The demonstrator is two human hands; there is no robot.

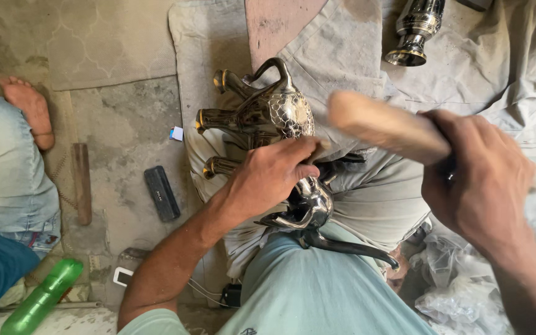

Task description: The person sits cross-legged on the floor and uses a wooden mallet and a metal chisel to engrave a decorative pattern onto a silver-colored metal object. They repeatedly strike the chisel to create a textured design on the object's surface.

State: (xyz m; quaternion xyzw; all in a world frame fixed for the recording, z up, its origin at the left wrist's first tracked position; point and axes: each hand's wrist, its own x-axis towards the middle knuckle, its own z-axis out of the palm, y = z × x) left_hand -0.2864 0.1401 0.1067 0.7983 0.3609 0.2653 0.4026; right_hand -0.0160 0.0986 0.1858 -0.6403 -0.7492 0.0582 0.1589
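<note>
We're looking straight down at our own lap, and the metal piece (274, 121) sits wedged between our knees on a grey cloth (355, 56), which looks like a way to keep it from rolling. It is a dark, polished brass-like casting with curved arms ending in golden tips and a scaled pattern hammered over its rounded body; a smoother, mirror-bright bulb shows lower down, just beneath our wrist.

Our left hand (274, 174) presses down on the piece, its fingers (305, 149) curled together around what seems to be a small tool pinched against the scaled surface, though the tool itself is mostly hidden. Our right hand (485, 180) is clenched tight on a pale wooden mallet (383, 127), raised beside the piece and blurred, so it hangs just above the left hand's knuckles.

Off to the left on the concrete floor (125, 124) we see a wooden stick (82, 183), a dark rectangular block (161, 193) and a green plastic bottle (41, 298). Another person's bare foot (26, 105) rests there. A second shiny metal vessel (415, 31) lies up top on the cloth.
</note>
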